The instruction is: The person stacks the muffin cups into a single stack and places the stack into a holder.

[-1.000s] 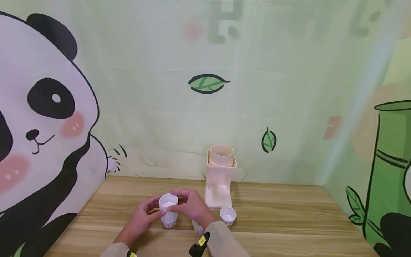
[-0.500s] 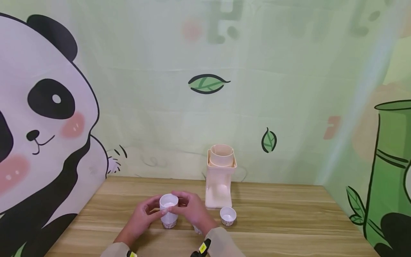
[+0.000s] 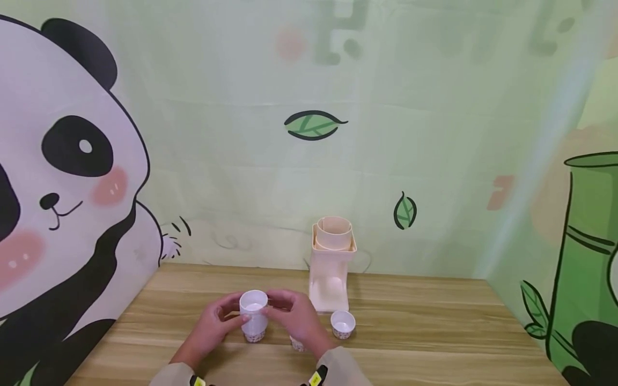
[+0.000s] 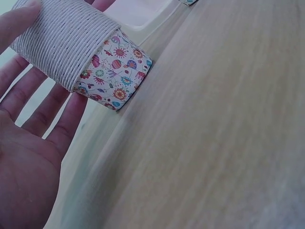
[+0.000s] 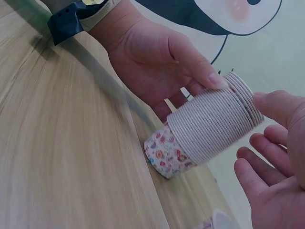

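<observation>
A pale green printed cloth backdrop (image 3: 222, 69), with one large black-and-white panda (image 3: 79, 147) at left and two black-outlined green leaves (image 3: 314, 126) at the middle, rises beyond a wood-grain table (image 3: 425, 321). Left of centre, between both hands, is one tall stack of nested white paper cups (image 3: 256, 321); to its right are two small single white paper cups (image 3: 343, 326) with floral print. One pale pink plastic stand (image 3: 328, 287) with a round tube (image 3: 334, 236) in its top stands farther off. The left hand (image 3: 214, 324) grips the stack between thumb and fingers; the right hand (image 3: 296, 316) has its thumb against it near the rim, gripping or not I cannot tell, and partly hides the nearer single cup. The wrist views show what the head view barely does: close-set rims and the bottom cup's colourful print
</observation>
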Motion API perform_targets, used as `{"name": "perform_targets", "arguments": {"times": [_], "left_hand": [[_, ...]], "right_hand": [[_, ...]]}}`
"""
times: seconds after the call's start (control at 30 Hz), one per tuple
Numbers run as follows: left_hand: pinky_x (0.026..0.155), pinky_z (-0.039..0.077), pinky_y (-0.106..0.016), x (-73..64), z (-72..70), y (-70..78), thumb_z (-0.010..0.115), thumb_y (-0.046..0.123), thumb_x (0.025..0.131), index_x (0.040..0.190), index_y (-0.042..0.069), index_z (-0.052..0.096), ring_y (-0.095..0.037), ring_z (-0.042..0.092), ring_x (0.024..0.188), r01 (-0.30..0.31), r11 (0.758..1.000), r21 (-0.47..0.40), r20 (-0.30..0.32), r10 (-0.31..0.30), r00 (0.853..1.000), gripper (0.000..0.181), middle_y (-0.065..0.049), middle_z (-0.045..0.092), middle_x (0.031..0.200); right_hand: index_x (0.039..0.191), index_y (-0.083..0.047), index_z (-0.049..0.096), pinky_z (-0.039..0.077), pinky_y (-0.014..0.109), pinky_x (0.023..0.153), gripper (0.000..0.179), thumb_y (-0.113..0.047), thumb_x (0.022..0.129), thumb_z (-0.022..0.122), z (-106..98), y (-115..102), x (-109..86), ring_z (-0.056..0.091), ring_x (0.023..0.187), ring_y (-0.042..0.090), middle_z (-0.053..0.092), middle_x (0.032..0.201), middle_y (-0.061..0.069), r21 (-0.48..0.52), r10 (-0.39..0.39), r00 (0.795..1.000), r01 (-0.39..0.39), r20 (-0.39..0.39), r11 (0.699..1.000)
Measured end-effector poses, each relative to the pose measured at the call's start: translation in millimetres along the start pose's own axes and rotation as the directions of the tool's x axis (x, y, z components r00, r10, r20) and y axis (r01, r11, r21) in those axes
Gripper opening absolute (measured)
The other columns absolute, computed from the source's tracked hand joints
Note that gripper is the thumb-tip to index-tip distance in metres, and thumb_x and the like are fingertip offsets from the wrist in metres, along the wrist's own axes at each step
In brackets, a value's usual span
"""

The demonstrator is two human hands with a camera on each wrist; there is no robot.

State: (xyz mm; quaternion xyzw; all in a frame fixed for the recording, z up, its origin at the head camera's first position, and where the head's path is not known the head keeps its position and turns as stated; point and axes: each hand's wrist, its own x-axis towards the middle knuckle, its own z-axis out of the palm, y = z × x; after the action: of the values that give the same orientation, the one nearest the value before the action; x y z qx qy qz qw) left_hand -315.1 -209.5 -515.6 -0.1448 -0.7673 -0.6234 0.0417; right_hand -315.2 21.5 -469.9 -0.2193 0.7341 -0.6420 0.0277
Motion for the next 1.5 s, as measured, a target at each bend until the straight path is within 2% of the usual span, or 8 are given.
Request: {"name": "perform_targets", "arguments": {"times": [0.2, 0.43, 0.8, 0.93, 1.13, 1.2, 1.37, 1.5], "left_hand": [[0.096, 0.051, -0.02, 0.3, 0.1, 0.4, 0.077, 0.014, 0.091, 0.14, 0.0, 0.057, -0.011, 0.065, 0.111, 0.019, 1.0, 0.006, -0.002, -0.019, 1.0, 0.054, -0.02, 0.068, 0.129], [0.096, 0.052, -0.02, 0.8, -0.2, -2.0, 0.077, 0.012, 0.09, 0.139, -0.001, 0.057, -0.008, 0.065, 0.108, 0.001, 1.0, 0.011, -0.006, -0.001, 1.0, 0.055, -0.02, 0.069, 0.127], [0.097, 0.051, -0.02, 1.5, 2.0, 0.3, 0.078, 0.015, 0.09, 0.139, 0.002, 0.058, -0.016, 0.064, 0.112, 0.033, 0.999, 0.002, -0.005, -0.033, 0.999, 0.055, -0.018, 0.069, 0.127], [0.096, 0.051, -0.019, 1.8, 1.8, 2.2, 0.079, 0.016, 0.09, 0.14, 0.003, 0.058, -0.021, 0.063, 0.116, 0.047, 0.999, -0.009, -0.002, -0.047, 0.999, 0.055, -0.018, 0.068, 0.129], [0.096, 0.051, -0.02, 1.2, 1.3, 3.1, 0.079, 0.015, 0.09, 0.139, 0.003, 0.058, -0.023, 0.062, 0.116, 0.051, 0.999, 0.006, -0.013, -0.051, 0.999, 0.054, -0.017, 0.068, 0.129], [0.096, 0.051, -0.02, 0.6, 1.3, 3.3, 0.079, 0.015, 0.09, 0.139, 0.003, 0.059, -0.022, 0.063, 0.116, 0.048, 0.999, 0.01, -0.018, -0.048, 0.999, 0.054, -0.017, 0.069, 0.128], [0.097, 0.051, -0.02, -0.6, 1.1, 3.6, 0.079, 0.015, 0.09, 0.138, 0.003, 0.059, -0.022, 0.062, 0.116, 0.049, 0.999, 0.009, -0.015, -0.049, 0.999, 0.054, -0.017, 0.068, 0.128], [0.097, 0.051, -0.02, -1.0, 0.9, 3.7, 0.079, 0.015, 0.09, 0.138, 0.003, 0.059, -0.023, 0.062, 0.117, 0.056, 0.998, 0.007, -0.017, -0.056, 0.998, 0.054, -0.016, 0.068, 0.129]], "right_hand": [[0.127, 0.0, 0.069, 0.058, 0.03, 0.096, 0.037, -0.014, 0.093, 0.076, -16, 1, -9.7, 0.067, 0.119, 0.038, 0.071, 0.127, 0.021, -0.003, -0.029, 0.999, 0.029, -0.022, 1.0], [0.127, 0.002, 0.068, 0.056, 0.025, 0.097, 0.041, -0.015, 0.091, 0.078, -33, -2, -18.9, 0.067, 0.117, 0.028, 0.071, 0.126, 0.018, 0.017, -0.015, 0.998, 0.016, -0.064, 1.0], [0.121, -0.002, 0.072, 0.052, 0.041, 0.108, 0.038, -0.015, 0.087, 0.082, -76, 11, -37.6, 0.064, 0.121, 0.031, 0.069, 0.128, 0.019, -0.094, -0.051, 0.982, 0.035, -0.181, 0.995], [0.12, -0.007, 0.073, 0.048, 0.046, 0.111, 0.04, -0.014, 0.083, 0.085, -90, 12, -45.0, 0.062, 0.125, 0.033, 0.069, 0.129, 0.015, -0.15, -0.043, 0.976, 0.01, -0.214, 0.989], [0.12, -0.011, 0.073, 0.044, 0.05, 0.115, 0.047, -0.016, 0.077, 0.091, -104, 16, -53.8, 0.056, 0.134, 0.033, 0.066, 0.135, 0.011, -0.142, 0.014, 0.965, -0.052, -0.26, 0.989], [0.12, -0.011, 0.072, 0.045, 0.049, 0.114, 0.049, -0.016, 0.075, 0.092, -108, 19, -56.0, 0.055, 0.133, 0.032, 0.064, 0.136, 0.011, -0.139, 0.025, 0.962, -0.065, -0.271, 0.988], [0.124, -0.001, 0.069, 0.058, 0.038, 0.094, 0.057, -0.012, 0.073, 0.093, -114, 27, -60.3, 0.063, 0.121, 0.035, 0.063, 0.135, 0.016, -0.135, 0.06, 0.958, -0.102, -0.281, 0.986], [0.124, 0.004, 0.067, 0.057, 0.039, 0.098, 0.06, -0.011, 0.072, 0.093, -118, 34, -61.5, 0.062, 0.123, 0.038, 0.065, 0.133, 0.019, -0.181, 0.059, 0.955, -0.116, -0.291, 0.977]]}}
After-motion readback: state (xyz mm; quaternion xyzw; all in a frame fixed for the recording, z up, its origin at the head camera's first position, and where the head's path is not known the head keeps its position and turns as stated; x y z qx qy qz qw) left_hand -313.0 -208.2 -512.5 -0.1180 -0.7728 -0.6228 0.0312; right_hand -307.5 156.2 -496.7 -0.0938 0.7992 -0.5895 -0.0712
